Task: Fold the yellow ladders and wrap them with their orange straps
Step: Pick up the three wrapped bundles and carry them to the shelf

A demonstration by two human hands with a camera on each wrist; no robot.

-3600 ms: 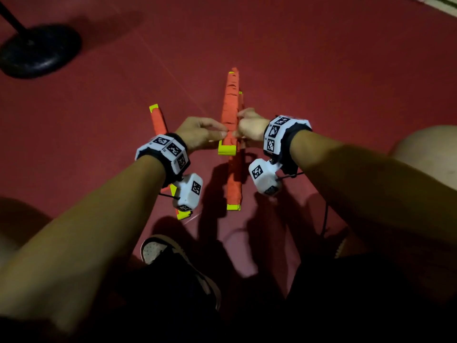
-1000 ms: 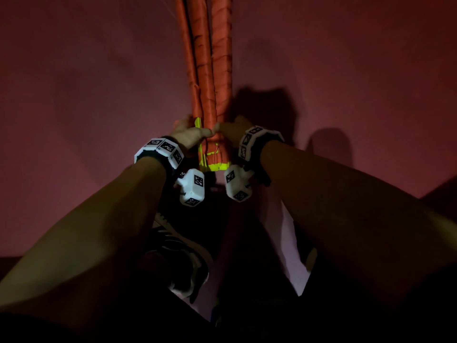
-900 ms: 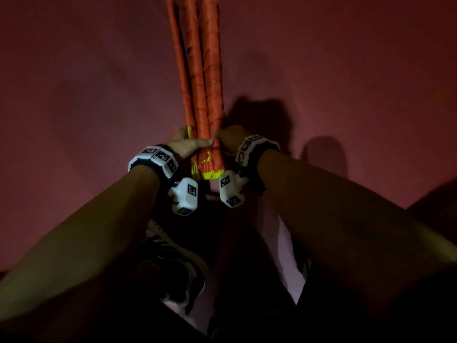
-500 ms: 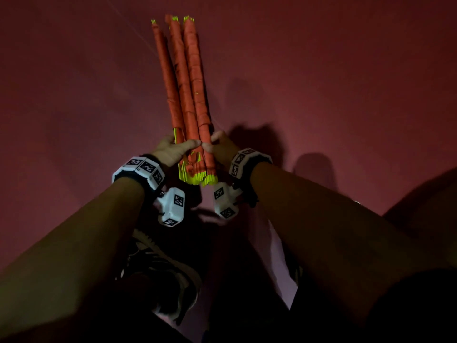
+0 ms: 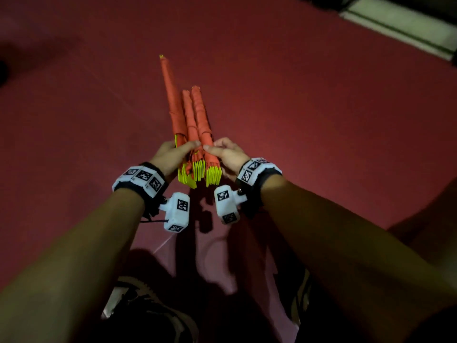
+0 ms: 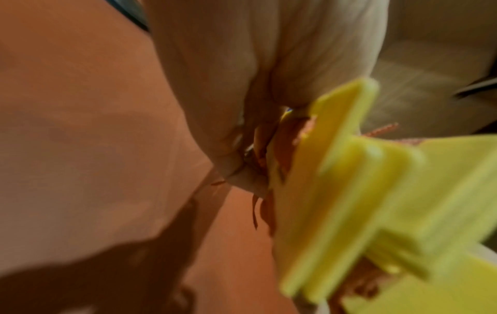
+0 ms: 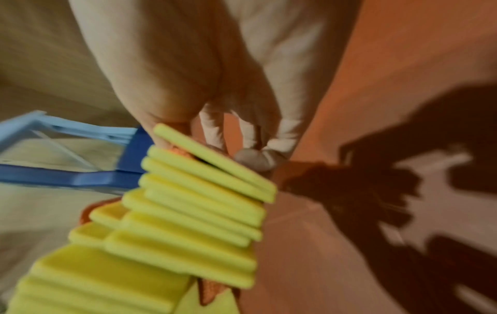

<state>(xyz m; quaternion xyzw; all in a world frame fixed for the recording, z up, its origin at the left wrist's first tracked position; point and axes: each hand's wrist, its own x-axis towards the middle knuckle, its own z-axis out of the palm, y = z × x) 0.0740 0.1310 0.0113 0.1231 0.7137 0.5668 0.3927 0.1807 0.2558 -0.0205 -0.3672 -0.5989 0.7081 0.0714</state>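
Note:
Three folded yellow ladders wrapped in orange straps [image 5: 191,120] are bunched together, pointing away from me above the red floor. Their stacked yellow rung ends [image 5: 200,173] face me. My left hand [image 5: 173,154] grips the bundle from the left, thumb across the top. My right hand [image 5: 223,154] grips it from the right, thumb meeting the left one. In the right wrist view the yellow rung ends [image 7: 193,212] fan out below my curled fingers [image 7: 250,136]. The left wrist view shows the yellow ends [image 6: 363,201] against my palm, blurred.
A red floor [image 5: 321,120] lies all around. A pale strip [image 5: 400,26] runs along the far right edge. My shoes [image 5: 148,308] stand below the arms. A blue plastic frame [image 7: 67,170] shows at the left of the right wrist view.
The three wrapped ladders, separate on the floor earlier, are now gathered in both hands. The bundle has tipped down from upright to pointing forward.

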